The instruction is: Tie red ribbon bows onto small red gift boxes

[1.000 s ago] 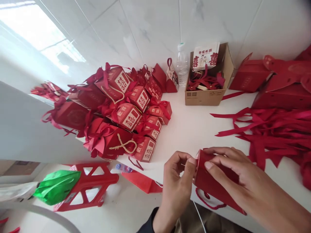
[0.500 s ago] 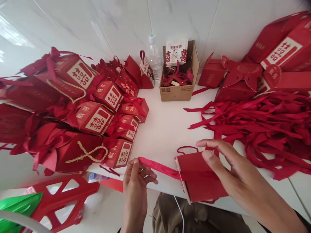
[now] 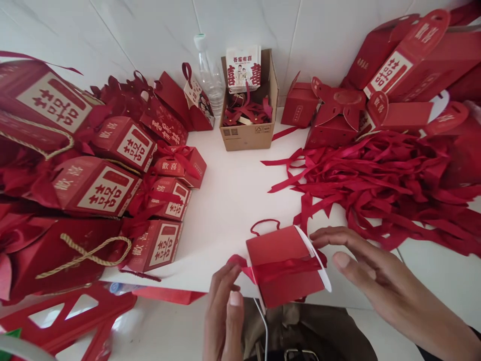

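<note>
A small red box (image 3: 287, 291) lies at the table's front edge, with a red ribbon (image 3: 281, 268) across its upper face and a thin cord loop (image 3: 265, 221) behind it. At its left side is my left hand (image 3: 223, 313), fingers apart beside the ribbon's loose end. My right hand (image 3: 370, 271) is at the box's right side, thumb and fingers spread near a white-edged flap (image 3: 313, 255). The other end of the ribbon shows between that flap and my right fingertips; whether they touch it is unclear.
Many red gift boxes (image 3: 105, 193) with bows crowd the left. A cardboard box (image 3: 246, 138) of cards and a plastic bottle (image 3: 210, 75) stand by the wall. Loose red ribbons (image 3: 376, 180) are heaped at right, below more red boxes (image 3: 336, 118).
The ribbon was stretched out leftward in my left fingers; now its end is bunched by the box. The box has turned, showing its white-edged flap. The view has shifted.
</note>
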`<state>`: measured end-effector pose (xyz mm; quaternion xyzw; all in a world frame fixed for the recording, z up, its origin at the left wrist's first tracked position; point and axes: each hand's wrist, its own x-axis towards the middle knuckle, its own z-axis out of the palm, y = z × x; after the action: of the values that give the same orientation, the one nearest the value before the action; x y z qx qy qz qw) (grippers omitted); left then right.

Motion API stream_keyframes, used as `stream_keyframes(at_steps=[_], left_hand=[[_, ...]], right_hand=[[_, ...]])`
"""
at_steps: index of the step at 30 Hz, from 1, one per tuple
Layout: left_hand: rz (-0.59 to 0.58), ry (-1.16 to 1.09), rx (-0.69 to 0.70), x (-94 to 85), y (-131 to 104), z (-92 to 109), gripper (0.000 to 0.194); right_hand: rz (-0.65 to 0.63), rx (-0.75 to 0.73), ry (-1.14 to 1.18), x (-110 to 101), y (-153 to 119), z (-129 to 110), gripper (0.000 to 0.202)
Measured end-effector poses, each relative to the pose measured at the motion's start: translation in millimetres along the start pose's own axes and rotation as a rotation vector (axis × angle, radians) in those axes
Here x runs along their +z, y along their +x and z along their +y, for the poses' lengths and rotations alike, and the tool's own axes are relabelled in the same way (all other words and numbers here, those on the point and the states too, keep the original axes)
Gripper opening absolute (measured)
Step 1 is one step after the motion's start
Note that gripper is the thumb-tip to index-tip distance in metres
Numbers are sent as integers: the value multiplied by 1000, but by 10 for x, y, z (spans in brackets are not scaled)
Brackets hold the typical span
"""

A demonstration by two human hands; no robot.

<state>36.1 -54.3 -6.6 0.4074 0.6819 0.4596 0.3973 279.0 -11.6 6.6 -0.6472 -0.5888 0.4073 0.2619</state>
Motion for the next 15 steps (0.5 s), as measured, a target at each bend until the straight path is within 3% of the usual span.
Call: stream_keyframes(at_steps=[4,7,9,15], left_hand=[[-5,-233,49,131,106,105,36],[-82,-381,13,158,201,196,19],[-119,-410,-45,154,250,221,19],[47,-489,-158,136,309,185,34]], right_hand=[[-112,-10,101,43,8,-97,27],[-79,28,149,67,-17,-229,30],[-65,53,148,74,-35,-287,32],[-53,8,64,63,-24,-238,29]])
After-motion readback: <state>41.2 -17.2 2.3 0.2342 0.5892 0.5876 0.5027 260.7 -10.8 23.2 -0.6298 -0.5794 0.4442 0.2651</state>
